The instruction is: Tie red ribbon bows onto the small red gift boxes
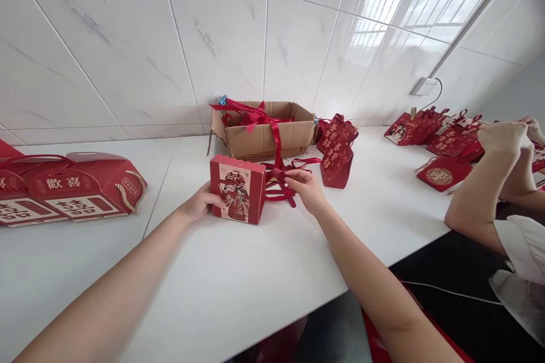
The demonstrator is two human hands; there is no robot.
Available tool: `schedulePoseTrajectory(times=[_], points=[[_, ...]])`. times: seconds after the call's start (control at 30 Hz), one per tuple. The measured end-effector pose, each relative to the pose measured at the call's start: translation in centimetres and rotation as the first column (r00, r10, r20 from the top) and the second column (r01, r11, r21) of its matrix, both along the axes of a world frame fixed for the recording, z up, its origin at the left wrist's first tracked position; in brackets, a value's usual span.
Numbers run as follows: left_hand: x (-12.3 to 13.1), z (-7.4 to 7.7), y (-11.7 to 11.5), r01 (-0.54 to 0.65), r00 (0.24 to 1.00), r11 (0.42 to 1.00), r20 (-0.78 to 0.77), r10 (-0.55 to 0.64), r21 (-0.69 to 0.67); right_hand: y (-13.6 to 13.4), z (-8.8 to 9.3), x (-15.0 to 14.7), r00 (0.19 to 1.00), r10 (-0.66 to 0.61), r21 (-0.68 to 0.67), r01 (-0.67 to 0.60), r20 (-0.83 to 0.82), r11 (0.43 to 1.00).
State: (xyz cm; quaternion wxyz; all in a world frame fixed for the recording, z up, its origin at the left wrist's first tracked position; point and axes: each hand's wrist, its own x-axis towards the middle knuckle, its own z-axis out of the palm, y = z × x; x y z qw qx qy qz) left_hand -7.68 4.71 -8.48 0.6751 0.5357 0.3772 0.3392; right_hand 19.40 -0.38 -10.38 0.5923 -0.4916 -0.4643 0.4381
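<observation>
A red gift box (237, 190) with a printed figure on its front stands upright on the white table. My left hand (201, 202) grips its left side, thumb across the front. Just right of the box, my right hand (304, 184) pinches a red ribbon (279, 174) between thumb and fingertips. More red ribbon lies in loops on the table behind and beside the box. One strand runs up over the front wall of an open cardboard box (268, 140), which holds a tangle of red ribbons (249, 116).
Red gift boxes with rope handles (80, 187) stand at the left. Small red boxes (337, 153) sit beside the cardboard box. At the right, another person's hands (506, 136) are raised near more red boxes (451, 139). A tiled wall (230, 39) closes off the back.
</observation>
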Motion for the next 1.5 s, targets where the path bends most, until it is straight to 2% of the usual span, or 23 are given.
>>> schedulePoseTrajectory(times=[0.13, 0.27, 0.47, 0.53, 0.57, 0.6, 0.67, 0.7, 0.77, 0.83, 0.9, 0.93, 1.03, 1.13, 1.27, 1.37, 1.5], points=[[0.6, 0.0, -1.1, 0.076, 0.997, 0.997, -0.03, -0.077, -0.027, -0.5, 0.9, 0.7, 0.955, 0.01, -0.087, -0.037, -0.296, 0.996], [1.9, -0.5, -3.2, 0.157, 0.987, 0.987, -0.022, -0.158, -0.029, -0.7, 1.6, 0.7, 0.887, 0.042, -0.14, -0.119, -0.461, 0.983], [3.3, -1.9, -8.0, 0.032, 0.999, 0.994, -0.024, -0.029, 0.107, -2.7, 3.1, -1.1, 0.829, 0.056, -0.153, -0.169, -0.556, 0.974], [3.5, -2.2, -9.4, -0.034, 0.999, 0.974, -0.017, 0.039, 0.224, -3.8, 3.9, -1.8, 0.817, 0.078, -0.129, -0.183, -0.572, 0.974], [3.6, -2.2, -9.9, -0.101, 0.994, 0.939, -0.007, 0.109, 0.328, -4.3, 4.2, -2.0, 0.815, 0.095, -0.11, -0.191, -0.571, 0.975], [3.7, -2.0, -10.3, -0.185, 0.979, 0.872, 0.009, 0.203, 0.452, -4.7, 4.5, -2.2, 0.814, 0.112, -0.088, -0.196, -0.569, 0.977], [3.8, -1.5, -10.6, -0.313, 0.927, 0.675, 0.062, 0.369, 0.669, -5.3, 4.8, -2.4, 0.818, 0.126, -0.055, -0.189, -0.561, 0.98], [3.8, -1.1, -10.6, -0.334, 0.911, 0.587, 0.092, 0.403, 0.738, -5.5, 4.9, -2.5, 0.82, 0.125, -0.042, -0.179, -0.558, 0.983], [3.7, -0.4, -10.6, -0.32, 0.905, 0.458, 0.125, 0.406, 0.829, -5.7, 4.8, -2.6, 0.825, 0.119, -0.024, -0.158, -0.553, 0.987], [3.5, 0.1, -10.6, -0.269, 0.906, 0.354, 0.111, 0.409, 0.896, -5.9, 4.7, -2.7, 0.828, 0.121, -0.016, -0.155, -0.548, 0.988], [3.3, 0.5, -11.0, -0.193, 0.908, 0.274, 0.065, 0.415, 0.942, -6.0, 4.6, -3.0, 0.832, 0.126, -0.021, -0.163, -0.54, 0.986], [3.2, 0.7, -11.3, -0.159, 0.911, 0.258, 0.041, 0.411, 0.953, -6.1, 4.6, -3.1, 0.834, 0.124, -0.027, -0.164, -0.537, 0.986], [3.0, 1.2, -12.0, -0.125, 0.919, 0.302, -0.004, 0.394, 0.945, -6.5, 4.6, -3.6, 0.846, 0.116, -0.018, -0.147, -0.521, 0.989], [3.1, 1.3, -12.5, -0.143, 0.921, 0.357, -0.008, 0.389, 0.923, -7.1, 4.9, -3.9, 0.878, 0.112, 0.061, -0.095, -0.465, 0.994], [3.2, 1.1, -12.8, -0.144, 0.93, 0.353, 0.005, 0.367, 0.924, -8.0, 4.8, -4.2, 0.942, 0.013, 0.182, 0.052, -0.334, 0.982], [3.4, 0.9, -13.4, -0.141, 0.946, 0.356, 0.02, 0.324, 0.924, -8.6, 4.4, -4.6, 0.971, -0.119, 0.306, 0.18, -0.207, 0.935], [3.5, 1.0, -14.6, -0.155, 0.959, 0.366, 0.05, 0.281, 0.918, -9.2, 4.0, -5.3, 0.959, -0.271, 0.491, 0.278, -0.086, 0.826]])
